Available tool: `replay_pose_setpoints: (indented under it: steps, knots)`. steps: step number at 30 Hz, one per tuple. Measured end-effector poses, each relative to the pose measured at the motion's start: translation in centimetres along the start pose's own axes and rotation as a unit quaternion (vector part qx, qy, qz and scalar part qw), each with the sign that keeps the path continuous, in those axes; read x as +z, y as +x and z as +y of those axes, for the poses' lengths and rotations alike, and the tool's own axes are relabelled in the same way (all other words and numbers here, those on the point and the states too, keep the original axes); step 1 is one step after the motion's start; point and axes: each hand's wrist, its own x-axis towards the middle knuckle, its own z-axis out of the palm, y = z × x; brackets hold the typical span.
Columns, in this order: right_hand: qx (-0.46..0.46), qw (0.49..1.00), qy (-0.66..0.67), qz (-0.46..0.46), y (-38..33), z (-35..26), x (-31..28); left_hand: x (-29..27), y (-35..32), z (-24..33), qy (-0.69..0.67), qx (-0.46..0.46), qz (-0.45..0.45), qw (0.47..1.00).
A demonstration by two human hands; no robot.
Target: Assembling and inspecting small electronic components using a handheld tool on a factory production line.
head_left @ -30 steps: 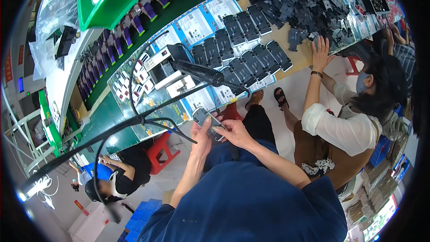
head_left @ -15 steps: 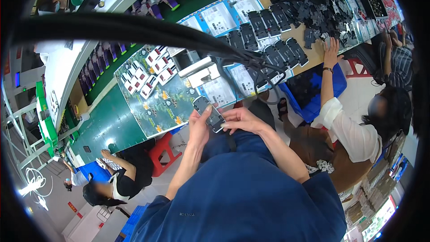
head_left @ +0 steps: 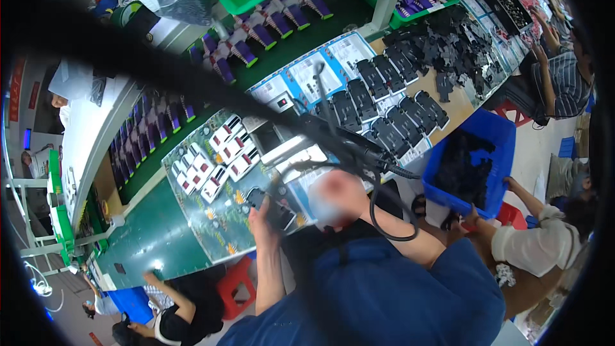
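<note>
Over the front edge of the bench, my left hand (head_left: 262, 223) is closed around a dark plastic casing part (head_left: 284, 216), its thumb lying on top. My right hand (head_left: 339, 195) is a little to the right, apart from the part and just below a black hand tool with a cable (head_left: 359, 146). A blur covers its fingers, so whether it touches or grips anything cannot be made out. Beyond my left hand, several white casings with dark red windows (head_left: 225, 133) lie on a patterned mat (head_left: 192, 208).
Black casings (head_left: 384, 131) stand in rows at the right, near a heap of black parts (head_left: 442, 45). A co-worker's hands (head_left: 474, 214) are at a blue bin (head_left: 503, 173). Purple and white pieces (head_left: 243, 48) line the back. A blurred dark band (head_left: 160, 77) crosses the view.
My hands have parted: the left has moved left and toward the mat with the part, and the right has let go and moved to the tool. The co-worker has drawn back to the blue bin.
</note>
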Motion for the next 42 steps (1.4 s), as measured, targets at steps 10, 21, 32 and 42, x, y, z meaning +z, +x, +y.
replay_pose_setpoints:
  steps: [10, 21, 32, 42]
  knots:
    - [-0.462, 0.876, 0.131, 0.050, 11.0, -7.5, -3.3, -3.2, 3.7, -4.6, 0.016, 0.103, -0.110, 0.988]
    - [-0.508, 0.838, 0.145, 0.133, 1.7, -14.2, 3.4, -5.2, 3.3, -4.1, -0.048, 0.079, -0.200, 0.975]
    - [-0.439, 0.885, 0.051, 0.148, 2.9, -11.2, 5.1, -4.4, 2.0, -5.2, 0.016, 0.070, -0.206, 0.976]
    - [-0.393, 0.912, 0.115, -0.037, -0.8, -8.2, 3.7, -4.5, 2.2, -5.4, 0.010, 0.044, -0.220, 0.975]
